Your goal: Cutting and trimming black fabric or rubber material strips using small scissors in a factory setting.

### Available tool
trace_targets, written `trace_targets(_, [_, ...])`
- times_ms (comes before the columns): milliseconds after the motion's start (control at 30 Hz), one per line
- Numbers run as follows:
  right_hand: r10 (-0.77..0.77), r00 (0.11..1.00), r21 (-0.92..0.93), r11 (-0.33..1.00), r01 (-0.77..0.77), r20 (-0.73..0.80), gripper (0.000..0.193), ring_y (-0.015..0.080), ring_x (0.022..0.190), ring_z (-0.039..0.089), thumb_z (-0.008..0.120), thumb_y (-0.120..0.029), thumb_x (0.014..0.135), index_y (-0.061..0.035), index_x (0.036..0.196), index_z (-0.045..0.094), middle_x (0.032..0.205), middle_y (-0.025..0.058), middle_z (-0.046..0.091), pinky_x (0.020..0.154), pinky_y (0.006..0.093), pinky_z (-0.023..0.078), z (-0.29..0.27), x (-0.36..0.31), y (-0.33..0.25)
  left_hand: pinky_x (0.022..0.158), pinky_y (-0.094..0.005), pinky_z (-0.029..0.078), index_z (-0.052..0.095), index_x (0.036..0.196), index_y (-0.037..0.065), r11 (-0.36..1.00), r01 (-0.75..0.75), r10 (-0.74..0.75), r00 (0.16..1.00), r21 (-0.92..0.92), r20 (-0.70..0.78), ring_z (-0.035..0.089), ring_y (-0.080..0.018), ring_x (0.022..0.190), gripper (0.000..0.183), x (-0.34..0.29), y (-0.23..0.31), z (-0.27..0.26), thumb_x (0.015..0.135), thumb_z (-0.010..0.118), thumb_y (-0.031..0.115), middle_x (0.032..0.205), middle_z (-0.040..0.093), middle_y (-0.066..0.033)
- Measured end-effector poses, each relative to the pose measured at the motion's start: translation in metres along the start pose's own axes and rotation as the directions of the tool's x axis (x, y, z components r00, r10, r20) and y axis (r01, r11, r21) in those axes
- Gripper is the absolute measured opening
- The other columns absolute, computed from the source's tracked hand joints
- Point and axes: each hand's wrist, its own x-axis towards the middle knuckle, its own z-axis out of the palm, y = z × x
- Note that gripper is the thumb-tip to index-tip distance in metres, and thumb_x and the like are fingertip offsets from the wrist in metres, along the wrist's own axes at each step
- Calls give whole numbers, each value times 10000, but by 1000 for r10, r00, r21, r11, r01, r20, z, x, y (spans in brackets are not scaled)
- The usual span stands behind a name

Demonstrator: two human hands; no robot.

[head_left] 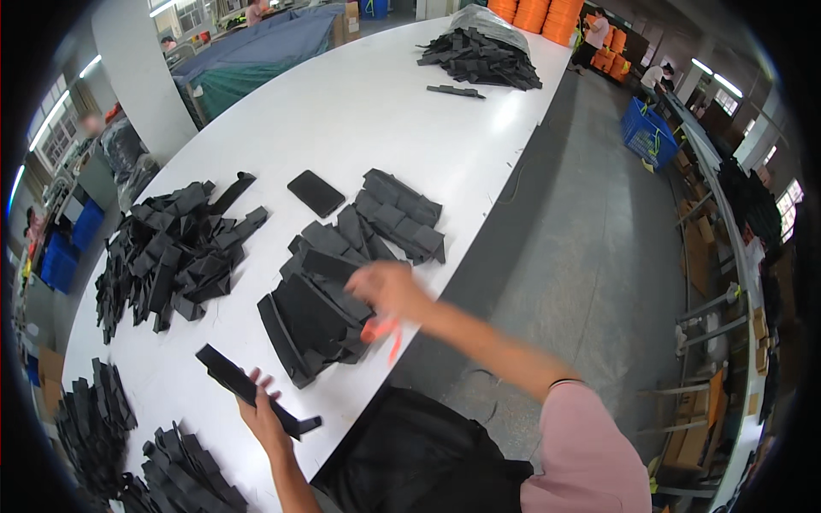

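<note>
My left hand [267,419] is closed around a long black fabric strip [229,373], whose far end sticks out to the upper left. A bent end of it shows below my fingers. My right hand [389,291], smeared by motion, is over the stacked dark strips [312,321], its fingertips pinched on the end of another black fabric strip [329,265]. An orange-red item [380,332] hangs just below this hand, too blurred to name. More overlapping strips [400,214] lie just beyond.
A black phone [315,193] lies on the white table [342,111]. Loose heaps of strips lie at left [175,248] and lower left [184,474]; a bagged pile [479,56] is at the far end. A blue basket [648,132] stands across the aisle. Other people work farther off.
</note>
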Motion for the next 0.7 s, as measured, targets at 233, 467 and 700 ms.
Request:
trace_targets(233, [-168, 916, -685, 715, -140, -363, 254, 314, 958, 580, 559, -192, 839, -127, 1068, 646, 1070, 93, 627, 798, 445, 466, -109, 96, 162, 1048, -411, 290, 339, 1315, -68, 737, -157, 6, 974, 658, 226, 369, -406, 1247, 490, 77, -54, 74, 880, 514, 74, 1353, 374, -262])
trace_targets(467, [-9, 957, -526, 837, -151, -290, 380, 313, 1054, 539, 516, -109, 820, -172, 1189, 580, 1163, 65, 603, 842, 469, 421, 0, 66, 140, 1003, -420, 347, 420, 1245, -36, 406, -315, 269, 938, 858, 217, 451, -352, 1177, 453, 25, -95, 43, 837, 580, 78, 1262, 468, -226])
trace_targets(700, [99, 995, -418, 905, -81, 22, 353, 314, 1120, 502, 535, -165, 830, -160, 1179, 590, 1234, 44, 560, 885, 441, 414, 24, 49, 114, 930, -471, 353, 431, 1162, -130, 674, -151, 159, 986, 723, 57, 455, -395, 1050, 498, -7, -119, 7, 759, 657, 56, 1156, 475, -297])
